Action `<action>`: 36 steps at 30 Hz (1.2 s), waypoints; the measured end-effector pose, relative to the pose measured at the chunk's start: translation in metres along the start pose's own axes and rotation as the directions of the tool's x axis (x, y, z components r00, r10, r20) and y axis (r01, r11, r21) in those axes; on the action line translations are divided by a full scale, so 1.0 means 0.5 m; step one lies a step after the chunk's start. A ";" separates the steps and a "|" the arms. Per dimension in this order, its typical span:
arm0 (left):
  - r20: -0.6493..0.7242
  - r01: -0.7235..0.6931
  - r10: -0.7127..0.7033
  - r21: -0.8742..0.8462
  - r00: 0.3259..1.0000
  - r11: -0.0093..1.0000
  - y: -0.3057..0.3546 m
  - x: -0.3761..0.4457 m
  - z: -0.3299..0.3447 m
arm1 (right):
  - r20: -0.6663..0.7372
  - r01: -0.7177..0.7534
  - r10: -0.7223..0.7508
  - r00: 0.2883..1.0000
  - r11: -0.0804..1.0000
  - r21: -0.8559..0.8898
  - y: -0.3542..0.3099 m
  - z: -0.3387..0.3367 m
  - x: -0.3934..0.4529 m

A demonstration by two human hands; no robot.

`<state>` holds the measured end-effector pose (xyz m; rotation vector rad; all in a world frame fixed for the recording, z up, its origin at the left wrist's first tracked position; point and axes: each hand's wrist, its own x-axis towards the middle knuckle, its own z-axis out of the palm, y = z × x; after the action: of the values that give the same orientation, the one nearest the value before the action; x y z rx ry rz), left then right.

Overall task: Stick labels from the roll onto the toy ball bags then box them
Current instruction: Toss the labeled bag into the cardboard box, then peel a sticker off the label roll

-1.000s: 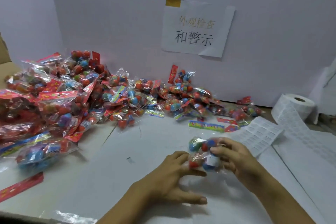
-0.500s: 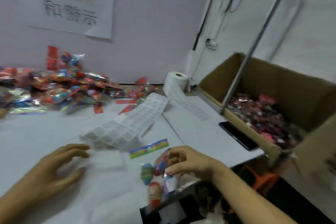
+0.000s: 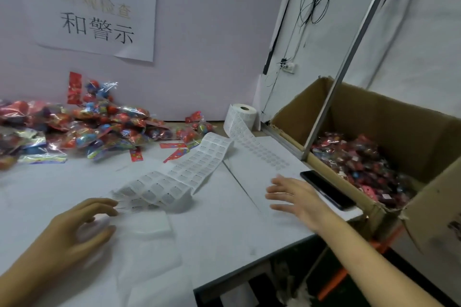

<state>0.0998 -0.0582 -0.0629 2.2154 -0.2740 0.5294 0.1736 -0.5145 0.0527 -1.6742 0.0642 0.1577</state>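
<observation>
Both my hands empty, fingers spread: left (image 3: pixel 74 227) blurred, fingertips at strip (image 3: pixel 174 177) end; right (image 3: pixel 294 194) beside phone (image 3: pixel 326 188). Label print unreadable. Sign (image 3: pixel 97 20) reads 和警示. Bags (image 3: pixel 87 129) beyond left, box (image 3: pixel 374 117) right.

Paper sign (image 3: pixel 99 20) with black characters, taped to the pale wall, upper left of frame. White table (image 3: pixel 224 219) fills the lower left and centre. Black phone (image 3: pixel 326 189) lies flat near the table's right edge, right of centre. Grey metal bar (image 3: pixel 349 57) slants from upper right down to the table's edge. Thin black wires (image 3: pixel 314 7) loop on the wall, top centre-right; small white socket (image 3: pixel 288 66) below them.
</observation>
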 end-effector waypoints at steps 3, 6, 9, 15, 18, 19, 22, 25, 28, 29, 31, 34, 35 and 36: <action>-0.069 0.027 -0.031 -0.048 0.997 0.998 0.048 -0.001 -0.018 | 0.253 0.137 -0.098 0.963 0.980 -0.143 -0.007 0.177 0.016; -0.195 0.146 -0.167 -0.119 0.966 0.982 0.076 -0.005 -0.031 | 0.565 0.261 -0.090 0.820 0.938 -0.229 -0.012 0.371 0.015; -0.334 0.290 -0.330 -0.164 0.883 0.943 0.078 0.002 -0.047 | 0.736 0.296 -0.045 0.675 0.931 -0.214 -0.017 0.538 0.005; -0.612 0.385 -0.380 -0.131 0.693 0.913 0.037 0.006 -0.087 | 0.724 0.479 -0.069 0.686 0.792 -0.378 0.018 0.718 0.033; -0.696 0.449 -0.391 -0.110 0.602 0.887 0.011 0.011 -0.107 | 0.669 0.518 -0.193 0.717 0.791 -0.327 0.054 0.715 0.059; -0.717 0.476 -0.411 -0.125 0.563 0.870 0.000 0.013 -0.114 | 0.641 0.509 -0.238 0.730 0.815 -0.277 0.067 0.708 0.068; -0.751 0.626 -0.539 -0.219 0.381 0.748 -0.034 0.025 -0.151 | 0.598 0.449 -0.265 0.756 0.876 -0.179 0.082 0.697 0.083; -0.699 0.786 -0.669 -0.255 0.253 0.563 -0.060 0.045 -0.181 | 0.601 0.404 -0.248 0.760 0.905 -0.136 0.088 0.697 0.089; -0.669 0.889 -0.695 -0.109 0.264 0.444 -0.078 0.071 -0.188 | 0.610 0.362 -0.237 0.756 0.928 -0.089 0.093 0.695 0.090; -0.676 0.903 -0.688 -0.079 0.263 0.422 -0.082 0.077 -0.186 | 0.611 0.348 -0.235 0.756 0.935 -0.073 0.095 0.694 0.092; -0.713 0.901 -0.659 -0.087 0.241 0.424 -0.088 0.085 -0.179 | 0.609 0.314 -0.226 0.760 0.949 -0.040 0.095 0.693 0.095; -0.747 0.812 -0.618 -0.191 0.244 0.552 -0.090 0.078 -0.178 | 0.601 0.230 -0.196 0.775 0.973 0.021 0.092 0.692 0.094; -0.748 0.716 -0.606 -0.266 0.269 0.646 -0.091 0.073 -0.178 | 0.589 0.194 -0.183 0.787 0.980 0.046 0.089 0.692 0.095; -0.742 0.590 -0.602 -0.355 0.295 0.726 -0.087 0.067 -0.178 | 0.577 0.154 -0.168 0.799 0.985 0.073 0.086 0.692 0.096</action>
<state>0.1205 0.0375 -0.0262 1.5921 1.0505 1.0428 0.1925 -0.1735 -0.0318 -1.5353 -0.5410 0.5342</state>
